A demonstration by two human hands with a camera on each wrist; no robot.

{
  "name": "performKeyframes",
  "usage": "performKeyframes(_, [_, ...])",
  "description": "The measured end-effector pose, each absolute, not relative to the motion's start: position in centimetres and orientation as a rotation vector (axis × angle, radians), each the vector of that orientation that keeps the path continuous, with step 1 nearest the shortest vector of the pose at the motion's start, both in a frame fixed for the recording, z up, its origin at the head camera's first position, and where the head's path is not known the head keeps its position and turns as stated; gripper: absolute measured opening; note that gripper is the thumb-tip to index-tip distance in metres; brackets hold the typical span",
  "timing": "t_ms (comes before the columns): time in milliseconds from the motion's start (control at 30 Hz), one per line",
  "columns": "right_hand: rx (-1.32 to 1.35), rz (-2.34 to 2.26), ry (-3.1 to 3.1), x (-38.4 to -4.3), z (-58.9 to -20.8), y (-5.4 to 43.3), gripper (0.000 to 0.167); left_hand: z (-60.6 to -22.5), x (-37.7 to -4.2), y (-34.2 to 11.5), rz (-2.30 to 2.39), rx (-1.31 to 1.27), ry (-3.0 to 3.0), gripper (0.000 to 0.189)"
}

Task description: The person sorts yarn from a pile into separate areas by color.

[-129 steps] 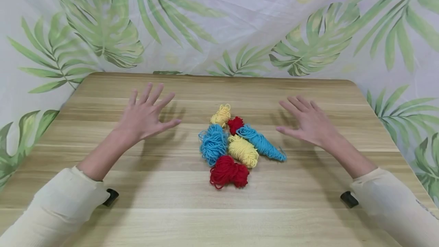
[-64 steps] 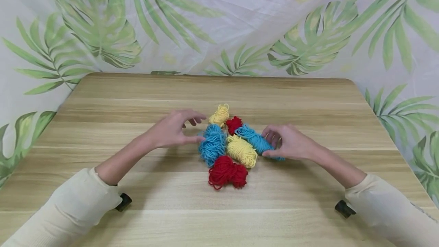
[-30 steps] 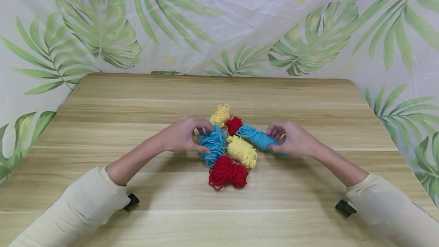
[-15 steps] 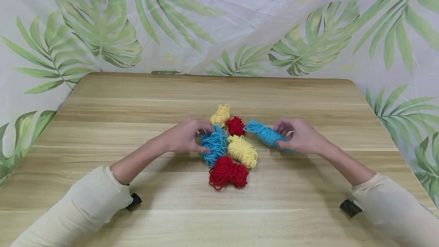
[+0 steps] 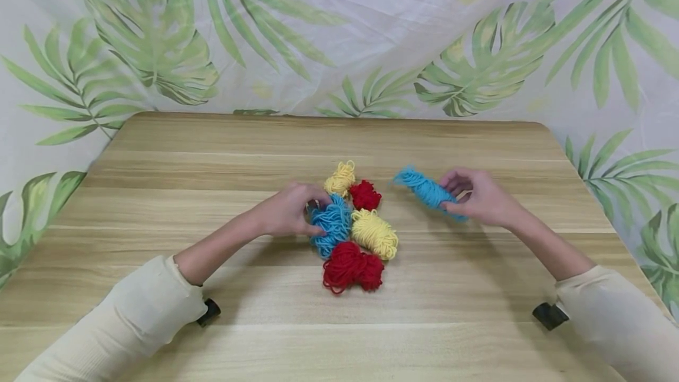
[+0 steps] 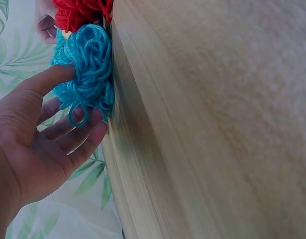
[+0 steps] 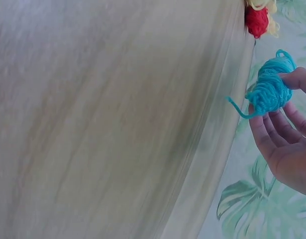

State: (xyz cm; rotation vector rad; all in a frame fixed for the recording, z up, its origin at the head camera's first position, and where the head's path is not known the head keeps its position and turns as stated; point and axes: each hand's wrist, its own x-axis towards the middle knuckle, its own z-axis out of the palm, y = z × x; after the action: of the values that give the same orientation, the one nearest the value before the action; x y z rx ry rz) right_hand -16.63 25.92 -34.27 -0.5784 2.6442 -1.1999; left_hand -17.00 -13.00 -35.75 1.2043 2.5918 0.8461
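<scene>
My right hand (image 5: 481, 198) pinches a long blue yarn skein (image 5: 427, 190) between thumb and fingers. In the right wrist view this blue skein (image 7: 272, 84) is off the table, a loose strand trailing from one end. My left hand (image 5: 289, 210) has its thumb and fingers around the side of a thicker blue skein (image 5: 333, 226), which rests on the table. The left wrist view shows the thumb pressed on that skein (image 6: 90, 64), fingers on its far side. Beside it lie a red skein (image 5: 352, 267), a yellow skein (image 5: 374, 234), a small red one (image 5: 365, 195) and a small yellow one (image 5: 340, 179).
The skeins lie on a wood-grain table (image 5: 265, 323) with rounded far corners. Behind it hangs a pale cloth (image 5: 371, 28) printed with green leaves. A black wrist device (image 5: 550, 315) sits under the right cuff, another (image 5: 209, 312) under the left.
Both hands have come in from the sides to the yarn. The right hand took the long blue skein and carried it up, right and away from the pile. The left hand closed around the thicker one.
</scene>
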Motion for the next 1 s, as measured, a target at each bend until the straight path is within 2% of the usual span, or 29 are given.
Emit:
performKeyframes(400, [-0.462, -1.171, 2.774, -17.6, -34.7, 28.5, 0.031, -35.8, -16.9, -12.5, 0.871, 1.129, 2.574, 0.030])
performKeyframes(1000, [-0.145, -1.099, 2.874, -18.7, -35.5, 32.4, 0.035, -35.6, -16.9, -12.1, 0.891, 1.035, 2.597, 0.019])
